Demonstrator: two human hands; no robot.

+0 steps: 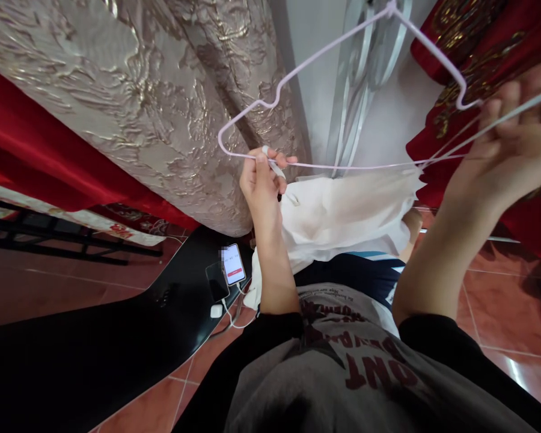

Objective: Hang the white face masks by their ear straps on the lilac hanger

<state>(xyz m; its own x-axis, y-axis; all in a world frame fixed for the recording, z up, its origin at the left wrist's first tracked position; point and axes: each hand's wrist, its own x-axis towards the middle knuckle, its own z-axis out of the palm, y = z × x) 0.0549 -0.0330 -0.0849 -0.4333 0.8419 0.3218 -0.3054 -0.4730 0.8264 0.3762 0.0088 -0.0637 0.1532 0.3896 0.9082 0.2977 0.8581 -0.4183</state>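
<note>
A pale pink clothes hanger (329,48) hangs in front of me, its hook end at the top edge of the view. My left hand (258,180) is closed round the left part of the hanger's lower bar, with a short piece of white band between its fingers. White cloth (342,207) hangs just below the bar, over my lap. From its right corner, a thin white strap (466,141) stretches up to my right hand (511,135), whose fingers curl around it beside the hanger's right end. My right hand hides that end of the hanger.
A shiny, embossed beige curtain (130,90) falls at the left, with red fabric (40,144) beyond it. Two phones, one lit phone (233,264) and one dark phone (216,281), lie with white cables on a black bench (94,355). Red embroidered cloth (460,36) hangs at the right.
</note>
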